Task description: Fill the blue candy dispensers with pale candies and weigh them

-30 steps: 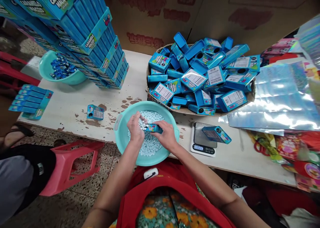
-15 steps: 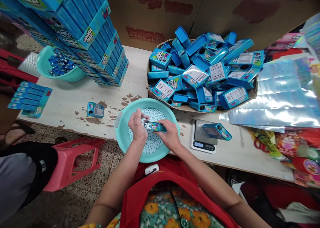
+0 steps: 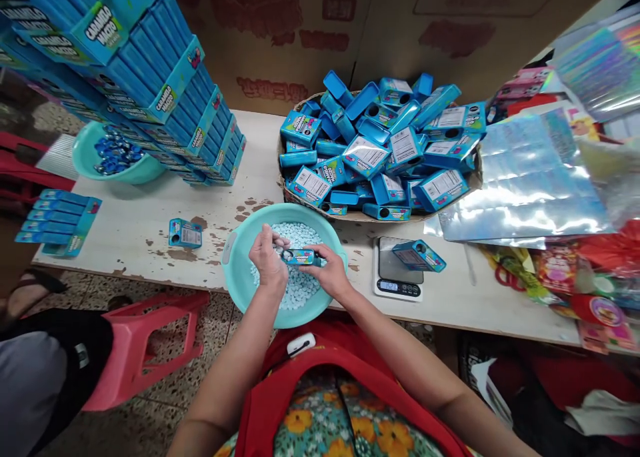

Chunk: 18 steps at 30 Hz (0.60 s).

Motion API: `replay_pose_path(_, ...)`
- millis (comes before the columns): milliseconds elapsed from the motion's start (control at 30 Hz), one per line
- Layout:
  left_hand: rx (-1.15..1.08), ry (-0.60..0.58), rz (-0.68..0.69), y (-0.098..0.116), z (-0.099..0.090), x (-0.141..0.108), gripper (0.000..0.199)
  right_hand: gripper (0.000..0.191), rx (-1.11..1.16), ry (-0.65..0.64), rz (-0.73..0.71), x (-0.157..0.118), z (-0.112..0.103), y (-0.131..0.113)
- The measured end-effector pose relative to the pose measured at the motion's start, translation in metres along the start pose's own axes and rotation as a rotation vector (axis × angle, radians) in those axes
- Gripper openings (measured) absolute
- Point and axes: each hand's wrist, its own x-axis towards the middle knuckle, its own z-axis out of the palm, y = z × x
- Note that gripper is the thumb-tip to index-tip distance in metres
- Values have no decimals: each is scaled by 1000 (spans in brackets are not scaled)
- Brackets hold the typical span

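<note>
Over a turquoise basin [image 3: 235, 295] of small white candies [image 3: 295, 298], my right hand [image 3: 331, 270] grips a small blue printed box [image 3: 299, 257] by its right end. The box lies nearly level, with its printed narrow side up. My left hand [image 3: 270, 260] is at the box's left end, fingers curled round some white candies; part of them is hidden by the fingers. To the right, a kitchen scale [image 3: 400, 289] with a lit display carries another blue box [image 3: 419, 255].
Behind the basin stands a cardboard tray [image 3: 383, 215] heaped with blue boxes. Tall stacks of filled display boxes [image 3: 165, 100] rise at left, beside a basin of blue-wrapped pieces [image 3: 145, 170]. One box [image 3: 185, 233] lies alone. Shiny sheets [image 3: 525, 183] cover the right. A person sits at far left.
The view has shifted slightly. The box in my right hand has come more level, and fewer candies show between my left fingers and its end.
</note>
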Motion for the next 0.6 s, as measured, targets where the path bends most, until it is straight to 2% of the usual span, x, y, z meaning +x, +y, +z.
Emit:
replay_pose_path(133,-74,9,-73,4,1,5,41,38,93,-2,37,-1,0,11)
replay_pose_path(267,-185,-57,-272,15,-8,19,38,40,183,5,93,-5,-8,6)
replay_pose_path(333,-186,-62,-368,12,-17,29,34,42,216,-5,93,-7,-16,0)
replay_pose_path(433,81,-62,-568,-8,-32,38,24,45,244,-11,59,-12,-34,-7)
replay_pose_path(500,279,-152,-706,-24,-41,36,15,44,245,14,42,-20,-51,-8)
replay_pose_path(533,346,-207,-743,-29,-45,33,13,44,246,32,40,-25,-60,-8)
replay_pose_path(600,456,-289,-729,-33,-48,25,19,44,250,76,49,-41,-80,-7)
